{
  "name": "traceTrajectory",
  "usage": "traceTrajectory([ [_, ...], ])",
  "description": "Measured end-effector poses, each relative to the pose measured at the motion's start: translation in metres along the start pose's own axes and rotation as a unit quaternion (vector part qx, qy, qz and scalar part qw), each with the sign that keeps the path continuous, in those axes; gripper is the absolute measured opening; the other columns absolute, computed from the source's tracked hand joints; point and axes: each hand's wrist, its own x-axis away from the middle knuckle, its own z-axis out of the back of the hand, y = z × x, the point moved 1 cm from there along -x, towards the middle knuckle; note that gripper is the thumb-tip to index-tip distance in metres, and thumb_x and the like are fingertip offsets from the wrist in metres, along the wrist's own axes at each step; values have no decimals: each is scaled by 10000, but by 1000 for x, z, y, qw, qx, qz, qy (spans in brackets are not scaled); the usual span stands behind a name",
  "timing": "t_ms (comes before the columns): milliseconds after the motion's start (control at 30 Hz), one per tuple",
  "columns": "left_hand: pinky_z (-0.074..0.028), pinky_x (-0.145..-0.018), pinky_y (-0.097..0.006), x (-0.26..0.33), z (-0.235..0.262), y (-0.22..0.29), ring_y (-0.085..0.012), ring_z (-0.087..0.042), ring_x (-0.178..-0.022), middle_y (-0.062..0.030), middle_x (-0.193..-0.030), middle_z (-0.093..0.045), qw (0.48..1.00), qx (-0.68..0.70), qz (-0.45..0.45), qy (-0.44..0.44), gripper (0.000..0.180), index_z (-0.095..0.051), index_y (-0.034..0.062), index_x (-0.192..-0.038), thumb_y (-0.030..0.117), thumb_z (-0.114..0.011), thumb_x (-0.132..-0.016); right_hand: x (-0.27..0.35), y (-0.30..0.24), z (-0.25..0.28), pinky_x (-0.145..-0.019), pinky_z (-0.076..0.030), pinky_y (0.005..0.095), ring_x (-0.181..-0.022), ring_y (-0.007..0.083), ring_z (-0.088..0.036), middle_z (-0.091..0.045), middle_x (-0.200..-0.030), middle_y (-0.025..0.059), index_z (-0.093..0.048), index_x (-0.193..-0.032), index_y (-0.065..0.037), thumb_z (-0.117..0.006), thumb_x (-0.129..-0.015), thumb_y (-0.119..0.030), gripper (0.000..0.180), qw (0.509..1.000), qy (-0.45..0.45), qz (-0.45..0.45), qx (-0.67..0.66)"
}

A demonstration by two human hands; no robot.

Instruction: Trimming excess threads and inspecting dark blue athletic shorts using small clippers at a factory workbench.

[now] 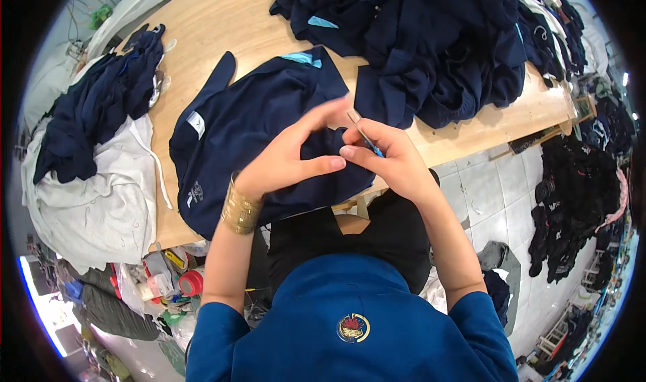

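My right hand (393,157) is closed around a slim tool with a blue handle (372,146) and a thin metal tip. Its exact kind is partly hidden by my fingers. My left hand (293,153), with a gold bracelet (241,210) at its wrist, curves with thumb and fingers apart, its blurred fingertips close to the metal tip. Nothing shows in its grasp. Below both hands a navy garment (235,120) lies spread on the wooden table (195,29). It has a light blue patch at its far edge and a small white label on the left.
A large heap of navy garments (437,52) covers the table's far right. At the left edge, more navy clothing (101,106) rests on white cloth (101,200). A red-lidded container (191,282) is among bags below the table. Black clothing (572,200) is piled at the right.
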Motion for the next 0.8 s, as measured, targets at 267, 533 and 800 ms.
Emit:
traceTrajectory([
  [267, -310, -540, -173, 25, 10, 20, 1, -361, -607, 86, -641, -483, 975, 69, 197, 75, 235, -628, -16, -785, 207, -627, -860, 0, -17, -18, -555, -339, 201, -589, 49, -398, -473, -636, -31, -587, -884, -9, -623, -830, -96, 108, 994, 9, -91, -64],
  [533, -391, -621, -152, 59, 0, 22, 15, -484, -680, 50, -767, -607, 906, 263, 202, 265, 171, -652, -16, -852, 140, -591, -883, 19, -32, -25, -582, -451, 262, -620, 198, -580, -607, -750, 79, -564, -1009, -53, -713, -760, -225, 337, 969, 57, -4, 240],
  [800, -465, -667, -195, 67, -7, 21, -63, -594, -730, -50, -878, -659, 896, 270, 221, 274, 240, -620, -39, -975, 172, -515, -926, 22, -17, -38, -568, -445, 303, -613, 223, -571, -582, -725, 79, -545, -913, -49, -692, -761, -344, 363, 955, 75, 79, 277],
])
